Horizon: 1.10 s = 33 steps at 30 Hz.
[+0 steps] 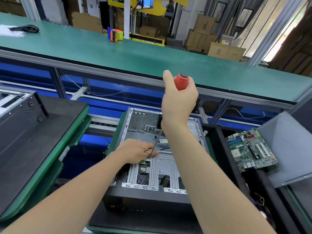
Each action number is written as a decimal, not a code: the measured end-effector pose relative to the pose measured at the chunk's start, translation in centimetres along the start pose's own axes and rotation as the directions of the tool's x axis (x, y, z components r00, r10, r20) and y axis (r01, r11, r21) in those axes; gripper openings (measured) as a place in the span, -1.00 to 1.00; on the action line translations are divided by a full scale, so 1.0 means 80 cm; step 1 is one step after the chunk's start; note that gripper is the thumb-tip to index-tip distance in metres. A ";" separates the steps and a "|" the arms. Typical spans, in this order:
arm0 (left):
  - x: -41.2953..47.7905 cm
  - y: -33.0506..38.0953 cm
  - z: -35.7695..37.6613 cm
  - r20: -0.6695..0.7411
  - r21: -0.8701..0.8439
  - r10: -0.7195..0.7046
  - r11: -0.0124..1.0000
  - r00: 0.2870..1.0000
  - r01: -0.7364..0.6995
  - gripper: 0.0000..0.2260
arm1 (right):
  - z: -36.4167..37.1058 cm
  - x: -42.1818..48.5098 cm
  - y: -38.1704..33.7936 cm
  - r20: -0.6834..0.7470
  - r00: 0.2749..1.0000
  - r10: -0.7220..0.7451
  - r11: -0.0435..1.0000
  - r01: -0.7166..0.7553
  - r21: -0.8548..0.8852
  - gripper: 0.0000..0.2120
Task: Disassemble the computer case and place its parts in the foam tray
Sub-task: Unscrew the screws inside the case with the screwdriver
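Observation:
An open computer case point(135, 125) lies flat in the centre, its silver drive bracket point(166, 168) showing near me. My right hand point(179, 102) is shut on the red handle of a long screwdriver point(182, 81), held upright with the shaft running down to the bracket's far edge. My left hand point(136, 150) rests on the case and pinches the shaft near its tip. A green motherboard point(251, 149) lies in the black foam tray point(219, 132) at the right, beside a grey side panel point(287, 146).
A black pad on a green tray point(33, 142) sits at the left, with another case point(15, 105) on its far corner. Behind runs a green bench point(135, 53) carrying a tape dispenser point(115, 34) and a black cable point(25, 29).

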<state>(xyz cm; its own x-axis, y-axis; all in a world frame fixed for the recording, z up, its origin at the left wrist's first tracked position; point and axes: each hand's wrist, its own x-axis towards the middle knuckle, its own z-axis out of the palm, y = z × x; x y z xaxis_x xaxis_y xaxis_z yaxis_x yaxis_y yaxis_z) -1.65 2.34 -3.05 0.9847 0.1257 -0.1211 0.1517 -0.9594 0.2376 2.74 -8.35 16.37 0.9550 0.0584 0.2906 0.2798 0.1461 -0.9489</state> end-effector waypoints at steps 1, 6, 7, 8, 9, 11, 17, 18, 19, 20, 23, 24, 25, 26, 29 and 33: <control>0.000 0.000 0.000 0.000 0.005 0.000 1.000 1.000 0.000 -0.48 | -0.001 0.002 0.001 0.042 0.999 0.010 1.000 -0.010 0.011 -0.62; 0.001 -0.001 0.000 0.017 0.013 0.015 1.000 1.000 -0.016 -0.46 | -0.017 0.026 0.006 0.637 0.770 -0.034 0.964 -0.143 0.224 -0.64; 0.001 -0.001 0.000 0.008 0.017 0.023 1.000 1.000 -0.023 -0.47 | -0.020 0.033 0.008 0.734 0.677 -0.060 0.947 -0.194 0.257 -0.65; 0.000 -0.001 0.000 -0.001 0.022 0.027 0.999 1.000 -0.027 -0.47 | -0.022 0.039 0.011 0.813 0.576 -0.084 0.923 -0.263 0.282 -0.67; 0.000 -0.001 -0.001 -0.008 0.027 0.029 0.999 1.000 -0.029 -0.47 | -0.024 0.045 0.013 0.874 0.474 -0.108 0.891 -0.343 0.296 -0.69; 0.000 0.001 -0.002 -0.002 0.035 0.028 0.999 1.000 -0.027 -0.47 | -0.024 0.053 0.017 0.949 0.272 -0.160 0.805 -0.521 0.285 -0.68; 0.002 -0.001 0.000 0.016 0.040 0.004 0.999 1.000 -0.004 -0.39 | -0.023 0.067 0.029 0.963 0.152 -0.224 0.722 -0.638 0.269 -0.69; 0.002 -0.001 0.001 0.010 0.046 0.006 0.999 1.000 -0.007 -0.38 | -0.023 0.065 0.030 0.958 0.184 -0.218 0.728 -0.623 0.285 -0.68; 0.002 -0.002 0.002 0.002 0.049 0.010 0.999 1.000 -0.010 -0.38 | -0.023 0.063 0.029 0.951 0.235 -0.202 0.743 -0.596 0.305 -0.68; 0.002 -0.002 0.003 -0.008 0.044 0.014 0.999 1.000 -0.014 -0.38 | -0.023 0.060 0.027 0.935 0.308 -0.178 0.774 -0.542 0.326 -0.68; 0.002 -0.003 0.003 -0.030 0.020 0.030 0.999 0.999 -0.030 -0.41 | -0.027 0.051 0.016 0.777 0.621 -0.104 0.913 -0.250 0.322 -0.73; 0.002 -0.003 0.003 -0.027 0.015 0.034 0.999 0.999 -0.033 -0.43 | -0.028 0.047 0.012 0.699 0.709 -0.090 0.945 -0.162 0.285 -0.77; 0.002 -0.002 0.003 -0.019 0.014 0.036 0.999 0.999 -0.036 -0.44 | -0.030 0.043 0.009 0.618 0.782 -0.077 0.966 -0.095 0.241 -0.81; 0.002 -0.002 0.003 -0.009 0.016 0.036 0.999 0.999 -0.036 -0.44 | -0.030 0.037 0.007 0.531 0.845 -0.063 0.979 -0.052 0.199 -0.83; 0.002 0.000 0.000 0.014 0.034 0.037 0.999 0.999 -0.037 -0.44 | -0.023 0.013 0.006 0.286 0.958 -0.012 0.990 -0.028 0.136 -0.86; 0.000 0.001 -0.003 0.040 0.034 0.029 0.999 0.999 -0.031 -0.42 | -0.006 -0.007 0.002 0.128 0.992 0.009 0.994 -0.023 0.109 -0.83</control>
<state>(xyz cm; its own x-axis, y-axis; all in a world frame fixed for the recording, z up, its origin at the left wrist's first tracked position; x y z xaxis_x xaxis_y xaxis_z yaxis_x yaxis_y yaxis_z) -1.62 2.30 -2.81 0.9845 0.0874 -0.1523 0.1184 -0.9709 0.2081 2.34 -8.81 15.97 0.9372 0.1854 0.2956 0.2456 0.2514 -0.9362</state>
